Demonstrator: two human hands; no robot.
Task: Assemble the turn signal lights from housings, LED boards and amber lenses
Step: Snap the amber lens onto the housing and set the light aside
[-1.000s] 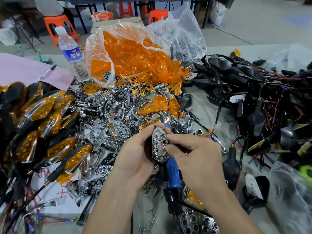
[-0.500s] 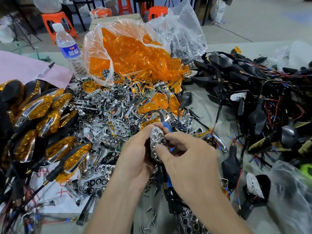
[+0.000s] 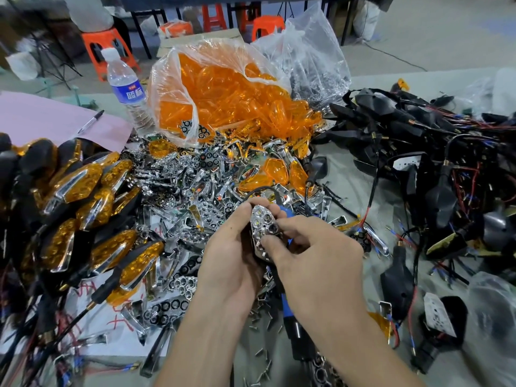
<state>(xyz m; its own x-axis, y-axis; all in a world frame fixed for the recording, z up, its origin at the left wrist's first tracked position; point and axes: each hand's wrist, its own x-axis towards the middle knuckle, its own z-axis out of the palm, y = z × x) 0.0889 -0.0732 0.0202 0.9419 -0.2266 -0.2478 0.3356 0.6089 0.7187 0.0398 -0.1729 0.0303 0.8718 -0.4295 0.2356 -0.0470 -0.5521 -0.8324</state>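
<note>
My left hand (image 3: pixel 231 258) grips a turn signal housing fitted with a chrome reflector (image 3: pixel 262 227) with round LED cups, face up at the table's centre. My right hand (image 3: pixel 310 252) pinches the reflector's right edge, thumb pressing on its lower part. A clear bag of amber lenses (image 3: pixel 223 99) stands behind. Loose chrome reflectors (image 3: pixel 178 191) cover the middle of the table. Black housings with wires (image 3: pixel 418 152) are heaped at the right. Finished amber lights (image 3: pixel 83 208) lie stacked at the left.
A blue-handled screwdriver (image 3: pixel 287 308) lies under my hands, with small screws (image 3: pixel 262 317) scattered around it. A water bottle (image 3: pixel 127 88) and a pen (image 3: pixel 90 121) on pink paper (image 3: pixel 42 118) sit at the back left. Orange stools (image 3: pixel 106 48) stand beyond the table.
My hands have turned and tilted the light slightly and shifted it a little away from me; my right thumb slid down onto the reflector's lower part.
</note>
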